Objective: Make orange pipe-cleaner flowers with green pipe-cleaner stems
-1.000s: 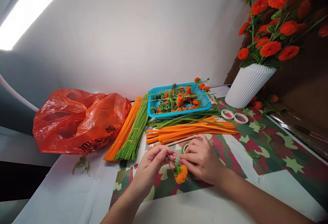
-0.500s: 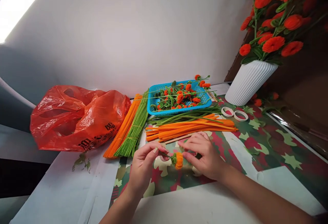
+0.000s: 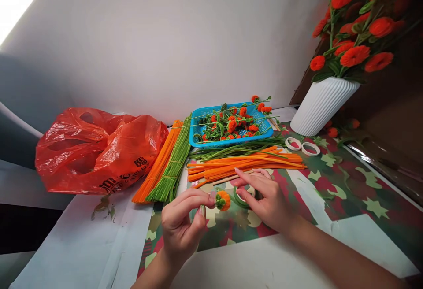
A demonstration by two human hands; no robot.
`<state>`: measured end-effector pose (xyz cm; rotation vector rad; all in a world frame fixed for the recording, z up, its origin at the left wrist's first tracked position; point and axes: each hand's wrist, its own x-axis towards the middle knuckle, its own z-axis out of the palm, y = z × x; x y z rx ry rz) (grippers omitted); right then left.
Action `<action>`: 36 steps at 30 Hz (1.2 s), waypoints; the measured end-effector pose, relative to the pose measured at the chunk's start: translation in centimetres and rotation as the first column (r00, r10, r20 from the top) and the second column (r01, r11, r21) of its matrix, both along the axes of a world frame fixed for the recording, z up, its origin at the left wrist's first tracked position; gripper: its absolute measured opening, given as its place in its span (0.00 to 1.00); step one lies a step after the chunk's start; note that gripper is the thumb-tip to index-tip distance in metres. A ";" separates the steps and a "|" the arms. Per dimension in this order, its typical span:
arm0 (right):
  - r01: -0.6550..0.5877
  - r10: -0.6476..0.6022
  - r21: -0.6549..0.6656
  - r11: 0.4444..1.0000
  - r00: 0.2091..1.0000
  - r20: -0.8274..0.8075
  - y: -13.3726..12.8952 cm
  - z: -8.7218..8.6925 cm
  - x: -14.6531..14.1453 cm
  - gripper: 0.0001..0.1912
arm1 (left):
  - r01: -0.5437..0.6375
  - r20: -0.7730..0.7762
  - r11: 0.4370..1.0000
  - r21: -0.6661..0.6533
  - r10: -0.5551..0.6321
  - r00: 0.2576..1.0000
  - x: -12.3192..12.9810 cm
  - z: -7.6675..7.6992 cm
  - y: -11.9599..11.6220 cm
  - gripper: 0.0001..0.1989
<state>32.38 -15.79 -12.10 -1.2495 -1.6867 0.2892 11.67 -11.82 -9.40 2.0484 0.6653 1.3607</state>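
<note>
My left hand (image 3: pixel 183 220) is closed in a pinch on the short stem of an orange pipe-cleaner flower (image 3: pixel 224 201). Green loops at the flower's base face my fingers. Just to the right, my right hand (image 3: pixel 272 198) has its thumb and forefinger spread around a roll of green tape (image 3: pixel 238 197) with a pale core. The thumb crosses in front of this roll, and the other fingers are partly hidden behind. Beyond both hands lies a bundle of orange pipe cleaners (image 3: pixel 244 164).
A blue basket (image 3: pixel 194 126) holds small orange flowers. Orange and green stem bundles (image 3: pixel 170 165) lie beside a red plastic bag (image 3: pixel 99 152). Two white tape rolls (image 3: pixel 310 149) sit near a white ribbed vase (image 3: pixel 324 106) of red-orange flowers. A camouflage-patterned sheet (image 3: pixel 357 187) covers part of the table.
My left hand has drawn slightly left with the flower, which is turned differently. My right hand has moved a little away from it, and more of the green tape roll shows.
</note>
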 end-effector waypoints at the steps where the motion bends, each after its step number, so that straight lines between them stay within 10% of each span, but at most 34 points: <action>1: -0.011 0.011 -0.015 1.000 0.999 -0.034 -0.1 0.1 0.0 0.19 | -0.013 -0.006 1.000 0.006 0.013 1.000 0.0 0.0 0.0 0.15; 13: -0.228 0.103 -0.299 0.927 0.919 -0.382 -1.0 0.5 -1.6 0.16 | -0.025 -0.013 0.991 0.129 0.027 1.000 0.5 -0.3 -1.5 0.19; 21: -0.002 -0.008 -0.036 0.999 0.961 -0.277 -1.1 0.8 -1.8 0.14 | -0.129 0.040 0.982 -0.136 0.136 0.990 0.7 -1.6 -1.3 0.13; 27: 0.027 0.003 0.110 0.994 0.964 -0.266 -0.9 1.1 -1.6 0.16 | -0.134 0.020 0.855 -0.502 0.166 0.986 1.1 -2.1 -1.3 0.11; 36: 0.000 0.039 0.200 0.980 0.981 -0.189 -0.8 0.9 -0.9 0.17 | 0.005 -0.085 0.749 -0.662 -0.081 0.993 1.5 -1.8 -0.7 0.23</action>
